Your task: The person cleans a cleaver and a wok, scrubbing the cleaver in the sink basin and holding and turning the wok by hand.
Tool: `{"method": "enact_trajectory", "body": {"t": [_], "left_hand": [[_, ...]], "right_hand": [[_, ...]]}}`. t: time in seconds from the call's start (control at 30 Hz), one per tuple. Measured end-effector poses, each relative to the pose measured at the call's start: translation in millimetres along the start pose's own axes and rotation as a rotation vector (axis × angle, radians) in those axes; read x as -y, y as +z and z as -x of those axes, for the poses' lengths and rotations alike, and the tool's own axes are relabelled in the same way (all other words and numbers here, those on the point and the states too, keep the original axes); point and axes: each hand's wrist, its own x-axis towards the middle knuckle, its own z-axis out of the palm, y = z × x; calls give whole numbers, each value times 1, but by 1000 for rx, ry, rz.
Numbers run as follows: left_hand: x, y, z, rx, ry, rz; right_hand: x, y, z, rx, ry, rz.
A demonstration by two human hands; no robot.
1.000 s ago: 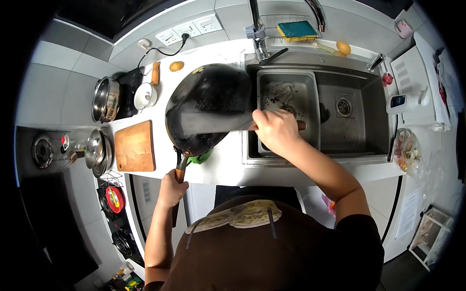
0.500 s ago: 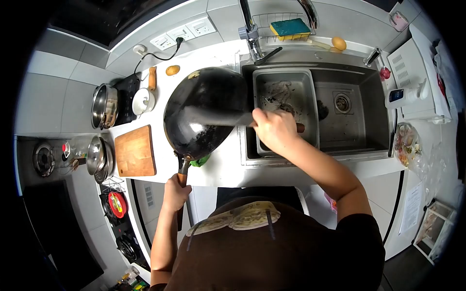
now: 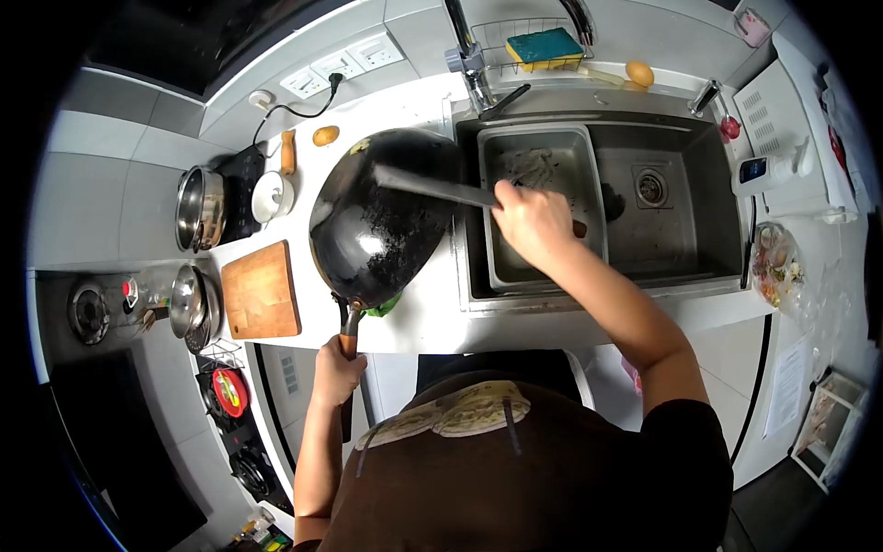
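Observation:
My left hand (image 3: 339, 373) is closed around the wooden handle of a black wok (image 3: 391, 230). The wok is held tilted over the counter beside the sink, its dark, worn, rounded outside apparently facing me. My right hand (image 3: 535, 225) grips a knife (image 3: 432, 187) with a flat grey blade; a brown handle end shows past the fist. That blade lies across the wok's surface, seen nearly edge-on, so whether it touches is hard to tell. Below the right hand is a grey basin (image 3: 543, 267) with murky water and dark scraps.
The basin sits in the left of a steel sink (image 3: 676, 262), under a faucet (image 3: 475, 83). Leftward are a wooden cutting board (image 3: 261, 290), a white bowl (image 3: 272, 196), a steel pot (image 3: 200, 209) and a potato-like item (image 3: 326, 136). A sponge (image 3: 544, 46) rests in the rack.
The knife, blurred and lower across the wok before, now points further up and left. My right hand has shifted slightly right. My left hand keeps its hold on the wok, which stays nearly in place.

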Motion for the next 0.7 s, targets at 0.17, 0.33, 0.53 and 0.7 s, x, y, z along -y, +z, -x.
{"method": "enact_trajectory", "body": {"t": [0.17,0.33,0.53,0.7], "left_hand": [[8,-1,-1,44,36,19],[6,-4,-1,69,21,63],[11,-4,-4,69,41,73],[10,0,-1,62,29,132]], "right_hand": [[18,3,17,-183,-238,-147],[-3,6,7,-162,-49,-10],[5,7,27,-239,-288,-129],[-43,4,22,102,285,111]]}}
